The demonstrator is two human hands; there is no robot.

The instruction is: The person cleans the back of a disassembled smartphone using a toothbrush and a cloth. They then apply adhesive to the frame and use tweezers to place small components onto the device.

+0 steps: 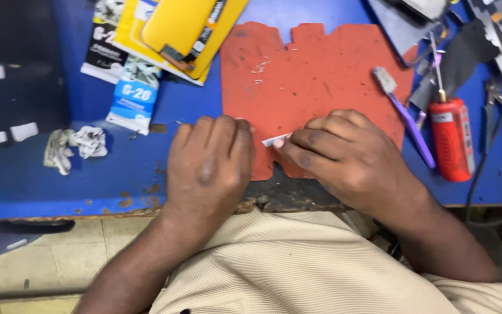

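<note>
The right hand (344,154) pinches a small white strip (276,141) at the near edge of the red mat (309,75); the left hand (209,166) lies curled beside it, holding nothing visible; work looks unfinished

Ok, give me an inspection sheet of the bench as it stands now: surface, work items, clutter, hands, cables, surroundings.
Surface: blue bench, front edge chipped and stained; worn red mat with pale scraps on it.
Job's things: small white strip at the mat's front edge.
Clutter: purple toothbrush, red bottle, blue-white tube pack, yellow packages, crumpled tissue, pliers.
Hands: left hand knuckles up, pressing on the mat; right hand pinching the strip with its fingertips.
Cables: black cable over the right edge.
Surroundings: tiled floor below.
</note>
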